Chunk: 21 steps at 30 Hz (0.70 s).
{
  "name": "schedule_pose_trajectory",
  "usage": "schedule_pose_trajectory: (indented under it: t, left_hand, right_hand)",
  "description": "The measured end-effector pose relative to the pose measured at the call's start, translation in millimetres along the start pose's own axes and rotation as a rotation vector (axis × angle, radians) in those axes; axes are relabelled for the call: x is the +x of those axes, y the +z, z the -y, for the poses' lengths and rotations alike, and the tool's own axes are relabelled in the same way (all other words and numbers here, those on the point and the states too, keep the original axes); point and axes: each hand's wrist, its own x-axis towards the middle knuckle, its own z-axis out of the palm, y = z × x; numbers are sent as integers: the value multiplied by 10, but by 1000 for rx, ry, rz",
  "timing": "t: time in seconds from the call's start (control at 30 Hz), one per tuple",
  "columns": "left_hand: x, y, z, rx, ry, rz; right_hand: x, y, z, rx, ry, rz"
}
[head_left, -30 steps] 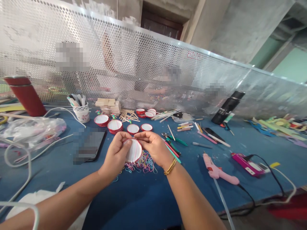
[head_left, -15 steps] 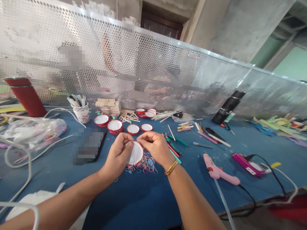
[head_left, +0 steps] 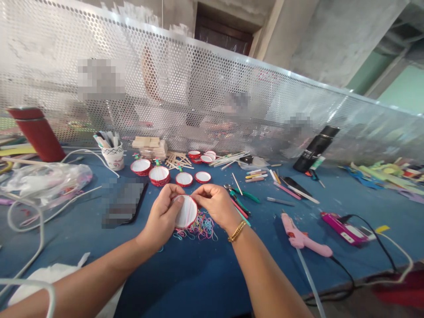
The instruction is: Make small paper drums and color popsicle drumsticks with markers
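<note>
My left hand (head_left: pixel 164 209) holds a round, red-rimmed white lid (head_left: pixel 186 213) above the table, thumb on its white face and fingers curled behind the rim. A faint pinkish line runs across that face. At the lid's upper right edge, the thumb and fingertips of my right hand (head_left: pixel 213 204) are pinched together; whatever lies between them is too small to make out. Directly below and behind the lid is a loose heap of thin coloured rubber bands (head_left: pixel 206 227), partly hidden by it.
Several similar red-rimmed lids (head_left: pixel 184 179) stand beyond my hands, near wooden sticks (head_left: pixel 179 160). A phone (head_left: pixel 123 203) lies left. To the right are pliers (head_left: pixel 241 203), a pink glue gun (head_left: pixel 303 236) with its cord, and a black bottle (head_left: pixel 316 148). A perforated screen (head_left: pixel 205 88) closes the back.
My right fingertips have shifted very slightly to the right along the lid's rim. My left hand keeps its hold, and the things on the table stay where they were.
</note>
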Motion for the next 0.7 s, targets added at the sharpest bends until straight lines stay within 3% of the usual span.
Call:
schedule_pose_trajectory:
  t: [0.37, 0.53, 0.7]
  left_hand:
    - [-19, -20, -27, 68, -22, 64]
    - [-24, -4, -57, 26, -44, 47]
    - [-21, 7, -102, -13, -82, 18]
  right_hand:
    - [0, -8, 22, 147, 94, 56]
    - [-24, -5, 30, 295, 196, 100]
    - [-33, 12, 37, 304, 236, 102]
